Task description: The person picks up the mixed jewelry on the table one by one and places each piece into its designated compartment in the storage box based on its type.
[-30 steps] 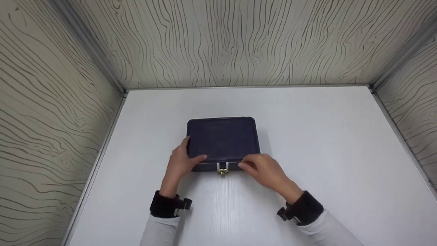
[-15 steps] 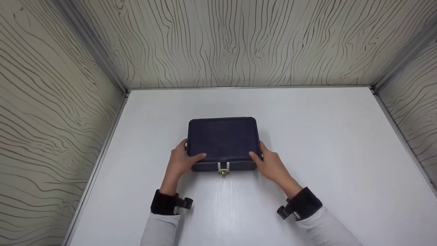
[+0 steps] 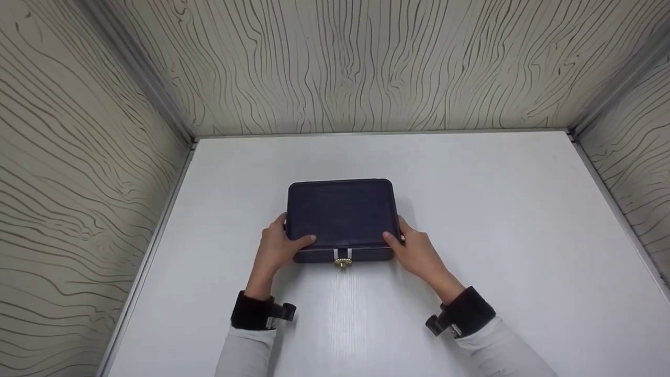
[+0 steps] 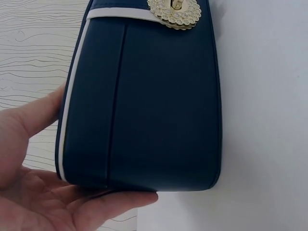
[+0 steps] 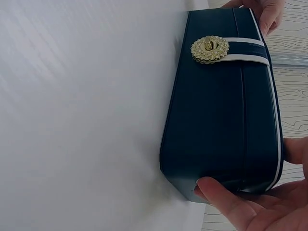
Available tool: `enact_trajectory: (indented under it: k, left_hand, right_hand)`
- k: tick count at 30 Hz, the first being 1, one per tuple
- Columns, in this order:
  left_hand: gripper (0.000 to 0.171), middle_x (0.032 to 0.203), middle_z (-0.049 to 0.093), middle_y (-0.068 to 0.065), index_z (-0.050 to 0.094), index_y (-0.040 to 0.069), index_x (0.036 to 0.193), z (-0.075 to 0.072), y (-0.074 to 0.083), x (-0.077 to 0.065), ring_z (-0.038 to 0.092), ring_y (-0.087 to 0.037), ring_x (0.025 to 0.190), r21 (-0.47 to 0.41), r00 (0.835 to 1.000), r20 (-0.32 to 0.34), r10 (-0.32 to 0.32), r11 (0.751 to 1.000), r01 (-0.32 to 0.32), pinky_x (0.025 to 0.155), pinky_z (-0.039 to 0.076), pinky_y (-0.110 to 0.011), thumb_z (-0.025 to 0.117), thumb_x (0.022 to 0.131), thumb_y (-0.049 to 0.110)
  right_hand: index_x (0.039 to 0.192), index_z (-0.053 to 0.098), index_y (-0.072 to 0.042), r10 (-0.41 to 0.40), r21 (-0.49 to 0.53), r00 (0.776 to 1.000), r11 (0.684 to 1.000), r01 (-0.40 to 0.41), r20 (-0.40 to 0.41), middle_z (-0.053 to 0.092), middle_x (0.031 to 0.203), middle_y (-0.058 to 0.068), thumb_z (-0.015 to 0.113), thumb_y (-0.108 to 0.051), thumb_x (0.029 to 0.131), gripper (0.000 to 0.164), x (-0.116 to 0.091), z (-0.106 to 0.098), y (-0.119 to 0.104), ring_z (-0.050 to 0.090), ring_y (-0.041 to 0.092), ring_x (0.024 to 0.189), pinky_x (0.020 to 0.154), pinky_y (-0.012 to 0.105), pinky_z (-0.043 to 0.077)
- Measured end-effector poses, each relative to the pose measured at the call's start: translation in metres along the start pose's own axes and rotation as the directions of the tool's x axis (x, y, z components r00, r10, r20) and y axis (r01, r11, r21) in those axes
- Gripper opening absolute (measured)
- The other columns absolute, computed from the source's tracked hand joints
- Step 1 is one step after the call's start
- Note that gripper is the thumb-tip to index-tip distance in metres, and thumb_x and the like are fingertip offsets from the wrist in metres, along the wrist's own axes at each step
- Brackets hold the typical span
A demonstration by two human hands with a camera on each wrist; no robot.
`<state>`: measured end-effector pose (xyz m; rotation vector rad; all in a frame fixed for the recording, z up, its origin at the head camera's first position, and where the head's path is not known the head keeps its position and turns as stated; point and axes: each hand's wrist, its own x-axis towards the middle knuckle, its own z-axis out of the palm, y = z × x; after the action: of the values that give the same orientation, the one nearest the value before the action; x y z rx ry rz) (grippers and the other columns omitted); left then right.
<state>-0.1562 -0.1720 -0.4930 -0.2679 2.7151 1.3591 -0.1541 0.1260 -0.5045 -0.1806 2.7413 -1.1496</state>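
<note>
A navy box (image 3: 342,213) with a smooth lid, rounded corners and white trim rests on the white table. Its front bears a strap with a round gold turn-lock clasp (image 5: 210,49), turned toward the person. At the left side, my left hand (image 3: 276,243) grips the box, thumb on top near the front corner and fingers down the side. My right hand (image 3: 419,251) mirrors it on the opposite side, thumb on the lid's front right corner. In the right wrist view, fingers (image 5: 224,198) curl round the box's end. The lid lies down; the inside is hidden.
The white table (image 3: 513,220) spreads around the box on all sides. A wood-grain patterned wall (image 3: 340,63) stands behind, with similar panels at left and right in metal frame rails. Each wrist wears a black strap (image 3: 467,311) with a small camera.
My right hand has shifted from the box's front edge, right of the clasp, outward to grip its right side. The left hand and the box have hardly moved.
</note>
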Motion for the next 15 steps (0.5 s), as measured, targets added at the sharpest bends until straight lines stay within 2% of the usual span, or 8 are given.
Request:
enact_trajectory:
  k: [5,10,12,15]
  left_hand:
    - [0.096,0.141,0.045,-0.031,0.032,-0.011,0.146,-0.002,-0.002,0.001,0.047,-0.040,0.129,0.007,0.999,0.031,0.023,1.000,-0.023,0.103,0.042,-0.049,0.083,0.078,0.035]
    - [0.090,0.141,0.047,-0.028,0.031,-0.005,0.149,-0.013,-0.011,0.002,0.050,-0.037,0.127,0.049,0.994,0.095,0.055,0.997,-0.060,0.101,0.045,-0.048,0.075,0.086,0.040]
    - [0.083,0.139,0.050,-0.025,0.033,-0.003,0.150,-0.019,-0.017,0.002,0.054,-0.035,0.123,0.075,0.989,0.123,0.080,0.993,-0.089,0.098,0.047,-0.047,0.070,0.090,0.041]
    - [0.072,0.136,0.055,-0.021,0.038,0.002,0.149,-0.027,-0.026,0.003,0.056,-0.033,0.120,0.132,0.980,0.150,0.127,0.980,-0.147,0.098,0.047,-0.047,0.063,0.095,0.042]
  right_hand:
    - [0.150,0.030,0.005,-0.009,0.015,1.000,1.000,0.009,-0.004,0.047,0.140,0.027,0.054,-0.034,0.101,0.067,-0.001,-0.001,0.000,0.060,0.028,0.111,0.088,0.043,0.050]
    - [0.149,0.031,0.006,-0.028,0.030,0.999,0.999,0.026,0.045,0.051,0.137,0.028,0.052,-0.034,0.102,0.065,0.001,-0.006,0.004,0.059,0.035,0.116,0.091,0.045,0.051]
    - [0.149,0.033,0.005,-0.050,0.002,0.997,0.999,0.050,0.057,0.052,0.136,0.028,0.050,-0.034,0.103,0.063,0.001,-0.011,0.010,0.057,0.038,0.118,0.095,0.048,0.049]
    - [0.149,0.036,0.001,-0.091,-0.105,0.995,0.990,0.096,0.048,0.049,0.140,0.025,0.046,-0.037,0.104,0.060,0.000,-0.022,0.024,0.049,0.040,0.127,0.103,0.053,0.040]
